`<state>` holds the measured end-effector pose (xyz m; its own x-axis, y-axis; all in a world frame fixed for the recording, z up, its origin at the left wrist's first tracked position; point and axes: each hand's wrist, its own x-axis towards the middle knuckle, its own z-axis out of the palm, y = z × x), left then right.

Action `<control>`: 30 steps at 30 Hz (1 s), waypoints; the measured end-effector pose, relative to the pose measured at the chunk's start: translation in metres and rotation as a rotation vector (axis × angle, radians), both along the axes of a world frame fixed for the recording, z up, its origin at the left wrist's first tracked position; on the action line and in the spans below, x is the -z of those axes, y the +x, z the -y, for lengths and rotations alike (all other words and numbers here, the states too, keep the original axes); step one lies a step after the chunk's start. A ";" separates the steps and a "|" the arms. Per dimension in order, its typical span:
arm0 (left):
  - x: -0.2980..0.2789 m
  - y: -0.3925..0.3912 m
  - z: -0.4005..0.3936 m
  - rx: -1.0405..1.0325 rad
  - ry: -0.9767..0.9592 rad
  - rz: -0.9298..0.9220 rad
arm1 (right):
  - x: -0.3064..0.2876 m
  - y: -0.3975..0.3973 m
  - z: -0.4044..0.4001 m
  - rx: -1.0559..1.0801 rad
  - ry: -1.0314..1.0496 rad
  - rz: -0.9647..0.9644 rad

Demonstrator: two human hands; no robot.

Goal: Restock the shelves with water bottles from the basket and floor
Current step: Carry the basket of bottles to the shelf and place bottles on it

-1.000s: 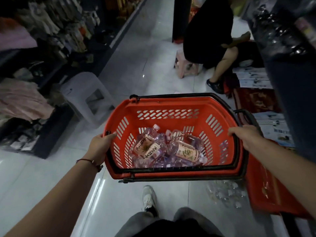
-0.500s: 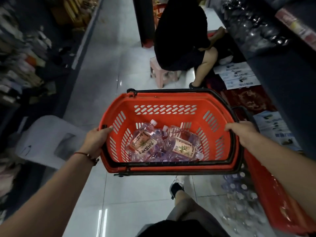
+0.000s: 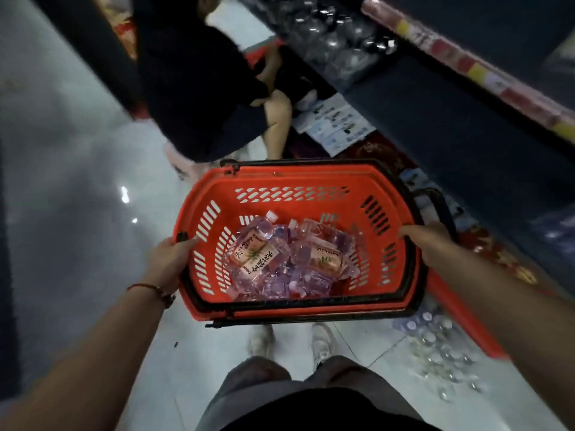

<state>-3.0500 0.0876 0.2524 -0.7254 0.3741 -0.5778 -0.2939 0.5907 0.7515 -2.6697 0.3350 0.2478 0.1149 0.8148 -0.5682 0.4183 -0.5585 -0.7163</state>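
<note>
- The person carries the red basket (image 3: pixel 298 181) by its sides: the left hand (image 3: pixel 169 259) curls over the left rim, and the right hand (image 3: pixel 431 244) over the right.
- The water bottles (image 3: pixel 280 259) lie heaped inside the basket.
- More bottles (image 3: pixel 435 346) sit on the floor at right.
- Judged next: set the basket down near the shelf (image 3: pixel 466 129), clear of the seated person (image 3: pixel 199 88).

A shop aisle is showing here. A red shopping basket (image 3: pixel 289 185) with black handles is sitting at the middle, loaded with small labelled water bottles (image 3: pixel 280 259). To the right of the basket a dark shelf unit (image 3: pixel 451 126) is running along, its edge strip (image 3: pixel 485 73) carrying coloured price tags, with wrapped bottle packs (image 3: pixel 336 35) lying beyond the basket at its foot. Below the basket a pale tiled floor (image 3: pixel 77 181) is gleaming.
</note>
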 end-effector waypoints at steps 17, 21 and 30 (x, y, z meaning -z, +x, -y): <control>0.028 0.138 -0.227 1.100 0.000 0.144 | 0.023 0.153 0.261 1.072 -0.139 -0.034; 0.043 0.239 -0.221 1.391 -0.079 0.135 | 0.039 0.180 0.347 1.309 -0.187 -0.040; 0.105 0.416 -0.187 1.848 -0.117 -0.031 | 0.081 0.188 0.508 1.765 -0.285 -0.089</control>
